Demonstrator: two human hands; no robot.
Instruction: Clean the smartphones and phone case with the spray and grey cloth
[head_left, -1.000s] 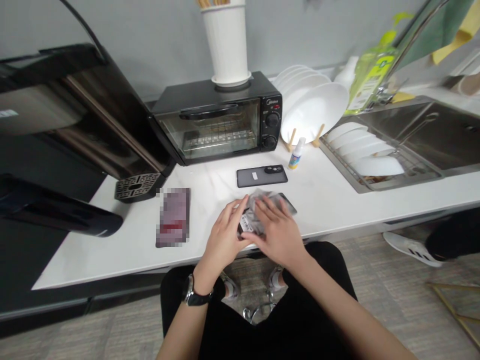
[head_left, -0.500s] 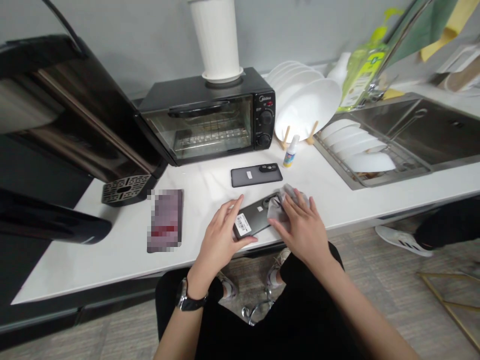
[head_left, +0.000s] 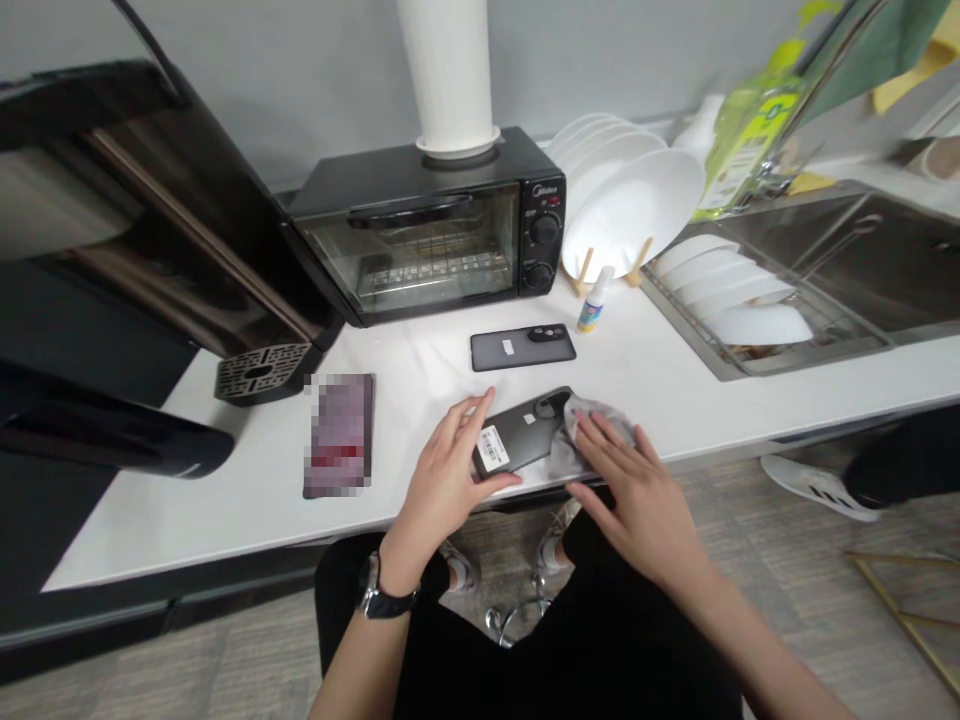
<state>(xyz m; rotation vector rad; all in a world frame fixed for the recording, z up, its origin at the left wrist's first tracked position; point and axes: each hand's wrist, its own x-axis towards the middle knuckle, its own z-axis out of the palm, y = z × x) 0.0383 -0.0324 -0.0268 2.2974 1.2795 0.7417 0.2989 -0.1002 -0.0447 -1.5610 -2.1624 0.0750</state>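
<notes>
A dark grey phone (head_left: 517,440) lies back up and slanted near the counter's front edge, with a white barcode label at its left end. My left hand (head_left: 444,475) grips that left end between thumb and fingers. A crumpled grey cloth (head_left: 568,452) covers the phone's right end, partly hiding the camera area. My right hand (head_left: 637,490) lies over the cloth, fingers pressing it down. Behind the phone rests a flat grey, black-edged phone case (head_left: 525,350) with camera openings. A small white spray bottle (head_left: 595,302) with a coloured label stands upright beside it.
To the left lies a blurred-out phone-sized object (head_left: 341,435), near a black coffee machine (head_left: 262,372). At the back are a toaster oven (head_left: 435,255) and white plates (head_left: 630,210) in a wooden rack. A sink (head_left: 847,250) with stacked dishes is at the right.
My right hand has slid with the cloth a little right and towards me over the phone's end. The left hand keeps its grip. The view has shifted slightly.
</notes>
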